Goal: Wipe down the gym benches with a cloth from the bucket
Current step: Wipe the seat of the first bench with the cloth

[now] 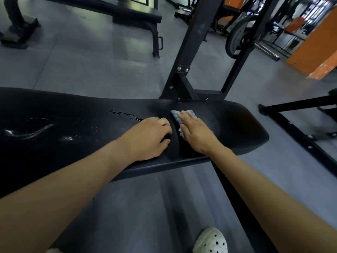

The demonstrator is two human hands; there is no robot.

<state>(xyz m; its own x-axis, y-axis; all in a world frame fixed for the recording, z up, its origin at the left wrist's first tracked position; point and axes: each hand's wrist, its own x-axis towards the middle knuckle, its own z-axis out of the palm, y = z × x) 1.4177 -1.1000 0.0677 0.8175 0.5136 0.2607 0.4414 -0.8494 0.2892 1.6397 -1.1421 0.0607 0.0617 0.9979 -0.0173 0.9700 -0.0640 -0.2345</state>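
Right grip (195,134), fingers straight, is pressing the cloth (176,116) onto the worktop (237,128); left grip (149,137) is resting beside, loosely curled.

Black padded gym bench (237,128) lay horizontal across the view; water beads and streaks marked its left half. A light-blue textured cloth (190,113) lay flat on its right portion, partly covered by the right hand (195,132).

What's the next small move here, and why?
Probably slide the right hand, pressing the blue cloth flat, leftward along the bench toward the water droplets, lifting the left hand out of the way first: that wet patch looks unwiped, and the left hand sits between.
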